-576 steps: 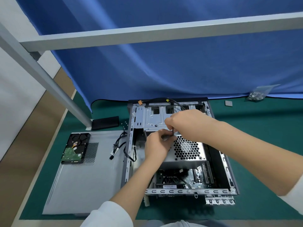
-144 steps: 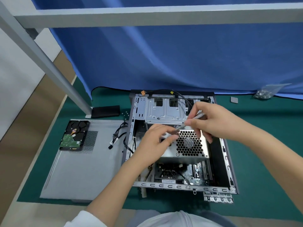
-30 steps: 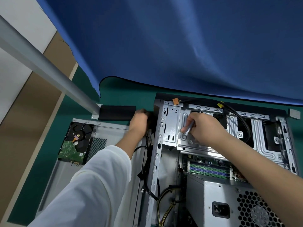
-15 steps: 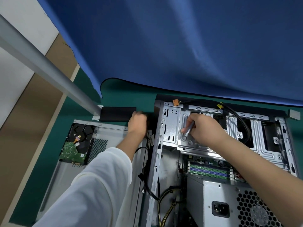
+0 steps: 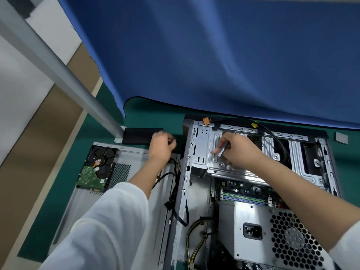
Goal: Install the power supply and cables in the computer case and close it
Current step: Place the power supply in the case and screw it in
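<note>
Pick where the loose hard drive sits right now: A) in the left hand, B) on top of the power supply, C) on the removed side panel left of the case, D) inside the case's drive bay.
C: the hard drive lies circuit-board up on the side panel, outside the case.

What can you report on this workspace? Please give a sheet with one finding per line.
Surface: green mat, partly covered.
Job's things: open computer case; power supply sits inside; side panel lies left of it.
Clutter: hard drive on the panel; black block; small grey square.
Hands: left hand curled at the case's outer corner, contents unclear; right hand holds a metal tool over the drive cage.
Cables: black cables hang over the case's left wall.
Surroundings: blue curtain, grey frame bar.
</note>
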